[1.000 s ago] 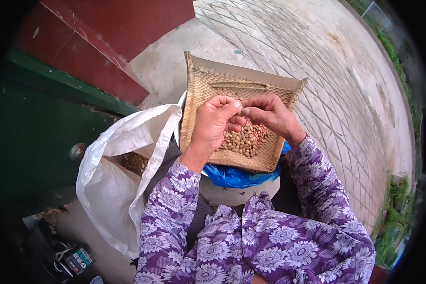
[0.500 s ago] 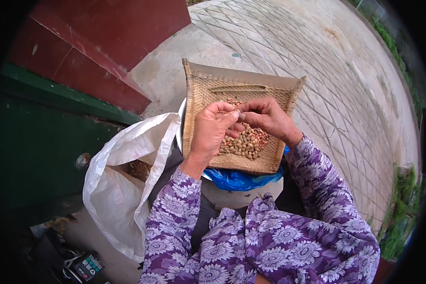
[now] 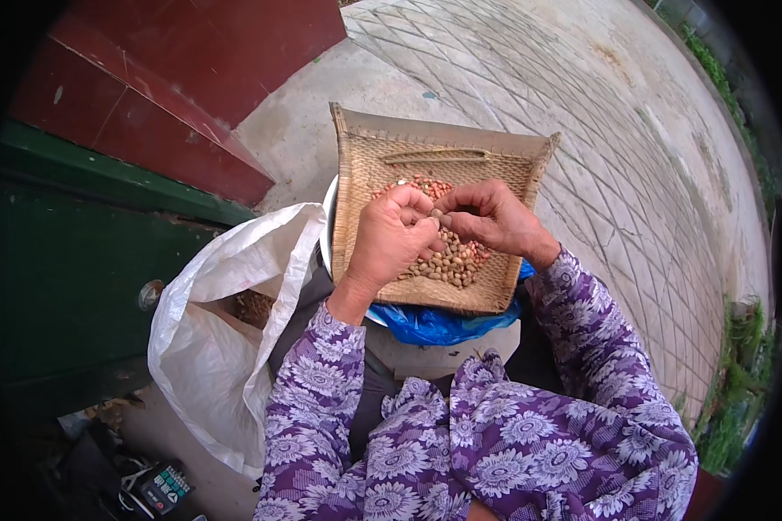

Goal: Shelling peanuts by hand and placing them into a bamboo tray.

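My left hand (image 3: 389,241) and my right hand (image 3: 495,219) meet over a square woven tray (image 3: 356,165). Between their fingertips is a small pale-brown peanut (image 3: 437,214), pinched by both hands and partly covered by the fingers. Below them on the tray lies a heap of unshelled peanuts (image 3: 453,266). Reddish shelled kernels (image 3: 427,184) are spread behind the hands and along the heap's right side. A thin bent strip (image 3: 436,157) rests near the tray's far edge.
A white sack (image 3: 204,382) stands gaping at the left, with brown shells (image 3: 254,306) inside. Blue plastic (image 3: 452,326) and a white rim (image 3: 328,213) show under the tray. Farther left is a green door (image 3: 69,269); a dark box (image 3: 163,488) sits at lower left.
The fingers of both hands have shifted around the peanut, and the left fingers are more curled. More of the red kernels behind the hands now shows. The view has moved slightly.
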